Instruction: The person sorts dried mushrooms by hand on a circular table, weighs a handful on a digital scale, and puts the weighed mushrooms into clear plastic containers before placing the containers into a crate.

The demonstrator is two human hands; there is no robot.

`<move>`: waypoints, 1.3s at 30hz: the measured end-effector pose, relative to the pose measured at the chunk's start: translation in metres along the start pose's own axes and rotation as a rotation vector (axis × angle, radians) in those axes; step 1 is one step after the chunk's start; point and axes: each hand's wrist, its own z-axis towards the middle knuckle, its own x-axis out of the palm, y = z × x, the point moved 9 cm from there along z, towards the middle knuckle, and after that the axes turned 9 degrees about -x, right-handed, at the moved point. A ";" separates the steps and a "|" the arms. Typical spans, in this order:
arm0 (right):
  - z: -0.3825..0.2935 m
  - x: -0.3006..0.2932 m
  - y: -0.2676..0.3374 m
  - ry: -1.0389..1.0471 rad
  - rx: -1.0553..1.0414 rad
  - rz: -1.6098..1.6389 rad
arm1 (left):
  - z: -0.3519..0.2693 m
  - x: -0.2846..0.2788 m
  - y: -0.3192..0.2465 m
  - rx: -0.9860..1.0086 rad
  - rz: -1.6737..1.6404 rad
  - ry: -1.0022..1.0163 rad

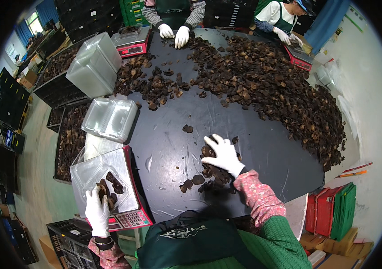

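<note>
My left hand [97, 210], in a white glove, is at a clear plastic clamshell box [123, 188] lying open on a red-sided digital scale [134, 218]. Its fingers and thumb close around brown mushroom pieces [103, 188] that look like wood ear; a few others lie in the box beside them. Over on the dark table [167, 141], my right hand [223, 154], also white-gloved, rests palm down with fingers spread on a small heap of mushroom pieces [216, 176]. Parts of that heap are hidden under the palm. Loose pieces [191, 183] are scattered to its left.
A large mushroom pile [261, 74] covers the table's far right side. Clear boxes [110, 119] and a tall stack of them [93, 64] stand at left. Two gloved co-workers [174, 32] work across the table near red scales [132, 48]. Black crates [71, 144] hold mushrooms.
</note>
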 end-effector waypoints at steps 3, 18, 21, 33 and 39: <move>0.006 0.005 0.015 0.085 -0.035 -0.149 | 0.004 -0.006 -0.011 0.005 0.124 -0.041; -0.108 -0.026 -0.133 -0.591 0.325 0.634 | 0.093 0.194 -0.301 0.314 -0.381 0.220; -0.114 -0.040 -0.133 -0.623 0.291 0.509 | 0.108 0.228 -0.324 0.329 -0.291 0.258; -0.002 -0.017 -0.063 -0.089 0.082 -0.136 | 0.062 0.231 -0.363 0.660 -0.744 0.448; -0.033 -0.037 -0.098 -0.525 0.075 0.495 | 0.042 0.255 -0.349 0.547 -0.437 0.502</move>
